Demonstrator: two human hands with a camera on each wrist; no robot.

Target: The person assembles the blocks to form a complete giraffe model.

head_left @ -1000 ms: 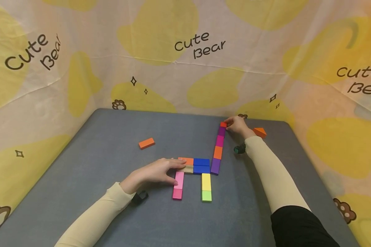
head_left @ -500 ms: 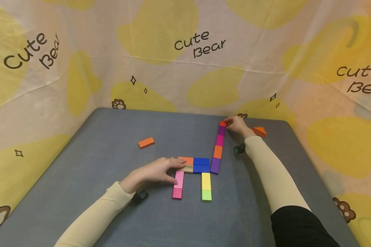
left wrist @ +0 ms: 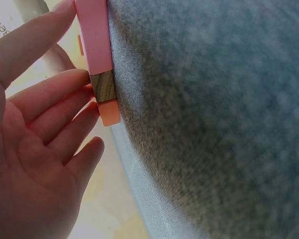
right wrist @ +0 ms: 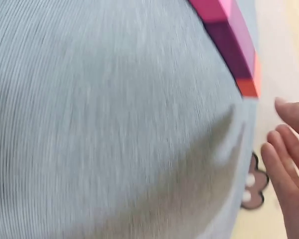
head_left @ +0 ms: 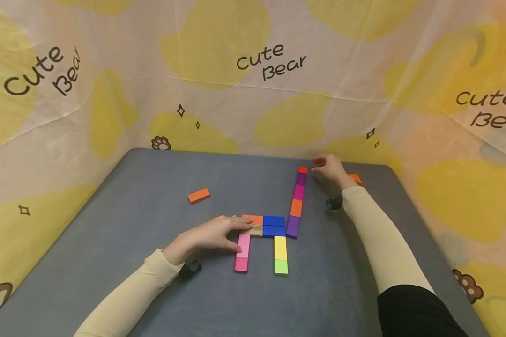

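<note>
My left hand [head_left: 208, 235] rests against the near-left blocks. Its fingertips touch an orange block [head_left: 253, 219] and a bare wood block [head_left: 256, 230], while the thumb touches a pink block [left wrist: 94, 42]. Two blue blocks [head_left: 274, 226] adjoin these on the right. Below them stand a dark pink block [head_left: 241, 265] and a yellow block [head_left: 280, 248] with a green block [head_left: 281, 267]. A slanting row runs away from the blue pair: violet [head_left: 293, 226], orange [head_left: 296, 208], magenta [head_left: 299, 192], purple [head_left: 301, 179], red [head_left: 303, 169]. My right hand [head_left: 330, 169] hovers right of the red end, apart from it and holding nothing.
A loose orange block [head_left: 199, 195] lies on the grey table [head_left: 152, 187] at the back left. Behind my right wrist an orange triangular block [head_left: 355, 178] is partly hidden. A patterned cloth [head_left: 219, 103] hangs close along the table's back edge.
My right hand has let go of the red block and moved slightly right, away from the row's far end. The left hand and the blocks look unmoved.
</note>
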